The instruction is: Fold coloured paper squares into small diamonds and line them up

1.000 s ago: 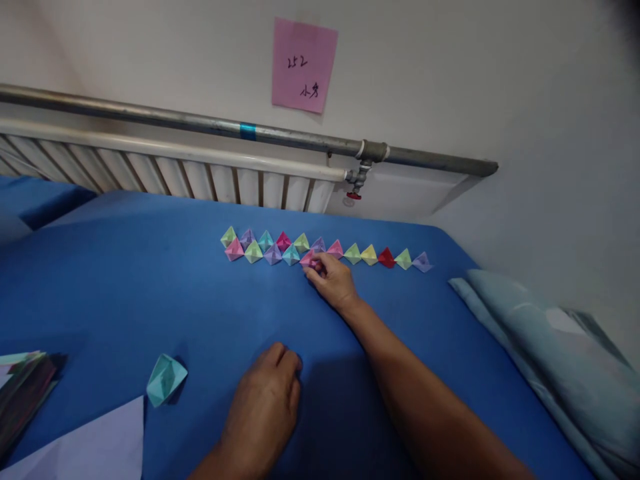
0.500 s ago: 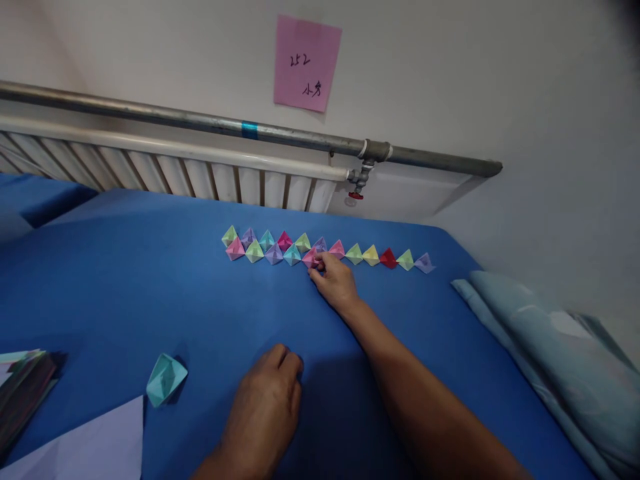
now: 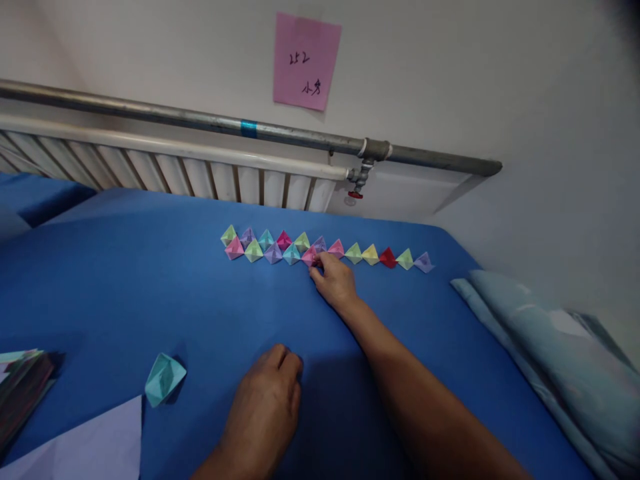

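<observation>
The right hand (image 3: 336, 281) has eased slightly rightward, baring more of the pink boat (image 3: 308, 257).
That boat ends the short row (image 3: 273, 253), just in front of the long row (image 3: 370, 255) on the blue surface (image 3: 150, 287); the right thumb and forefinger are at its right corner, but whether they grip it I cannot tell. Nearer than the long row, the left hand (image 3: 265, 407) lies palm down, fingers loosely curled; whether they hold anything is hidden. Well left and nearer are a teal boat (image 3: 164, 380), a lilac sheet (image 3: 95, 447) and a paper stack (image 3: 25, 393). Right of the long row is folded cloth (image 3: 545, 340). Behind it stand the radiator (image 3: 175, 170) and a red-handled valve (image 3: 361, 179), with a pipe (image 3: 175, 117) and a pink note (image 3: 306, 50) on the wall (image 3: 425, 67) above.
</observation>
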A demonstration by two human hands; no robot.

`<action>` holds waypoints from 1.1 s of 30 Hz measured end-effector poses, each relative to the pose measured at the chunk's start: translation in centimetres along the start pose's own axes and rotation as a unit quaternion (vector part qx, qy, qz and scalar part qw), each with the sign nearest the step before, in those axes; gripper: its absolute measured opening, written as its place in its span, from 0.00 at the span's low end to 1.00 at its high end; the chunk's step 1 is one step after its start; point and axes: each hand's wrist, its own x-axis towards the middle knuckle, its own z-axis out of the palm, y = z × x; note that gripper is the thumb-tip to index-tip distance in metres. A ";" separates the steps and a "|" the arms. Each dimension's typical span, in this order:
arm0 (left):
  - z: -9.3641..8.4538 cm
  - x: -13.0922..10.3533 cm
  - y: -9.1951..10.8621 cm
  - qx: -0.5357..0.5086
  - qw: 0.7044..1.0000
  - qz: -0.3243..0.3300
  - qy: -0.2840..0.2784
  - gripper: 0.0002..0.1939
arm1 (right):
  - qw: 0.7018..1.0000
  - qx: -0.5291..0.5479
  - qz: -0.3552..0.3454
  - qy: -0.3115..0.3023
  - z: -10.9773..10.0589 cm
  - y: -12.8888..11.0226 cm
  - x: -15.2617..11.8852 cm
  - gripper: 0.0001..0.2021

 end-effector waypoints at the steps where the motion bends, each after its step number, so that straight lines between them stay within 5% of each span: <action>1: 0.0 0.0 0.0 0.001 1.000 0.000 0.000 0.14 | 1.000 0.000 0.000 -0.001 0.0 0.0 0.0 0.05; 16: 0.2 -0.1 -0.3 -0.003 1.000 0.013 0.021 0.15 | 0.998 0.028 0.019 0.051 -0.3 1.2 -0.7 0.07; 33: 0.1 -0.1 -0.4 0.007 0.999 0.024 0.029 0.15 | 0.999 -0.033 -0.011 0.023 -0.6 2.0 -1.5 0.12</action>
